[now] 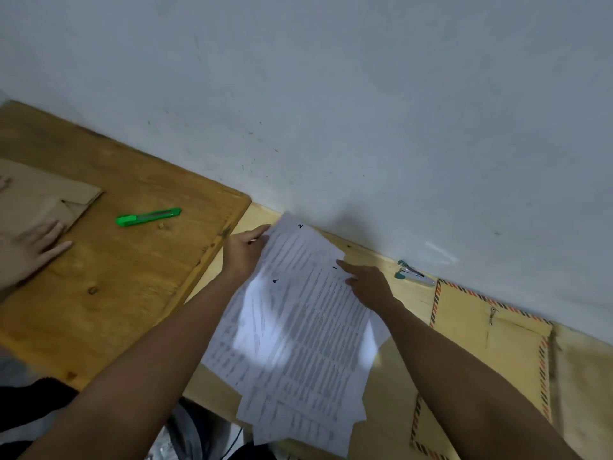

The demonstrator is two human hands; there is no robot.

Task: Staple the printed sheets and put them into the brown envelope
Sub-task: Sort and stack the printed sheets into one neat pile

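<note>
Both hands meet the fanned printed sheets (298, 327): left hand (243, 254) pinching their edge, right hand (370, 285) pressing flat on top.

This is looking like a simple desk corner in a home or a small office, but I cannot tell which. Two plain wooden tables (109, 267) are standing together against a bare pale wall (331, 94) with small marks. Paper work things are lying on them: printed sheets (298, 327), a brown envelope (491, 353) with striped border, a stapler (414, 273), a green cutter knife (147, 216) and flat cardboard (39, 194).
</note>
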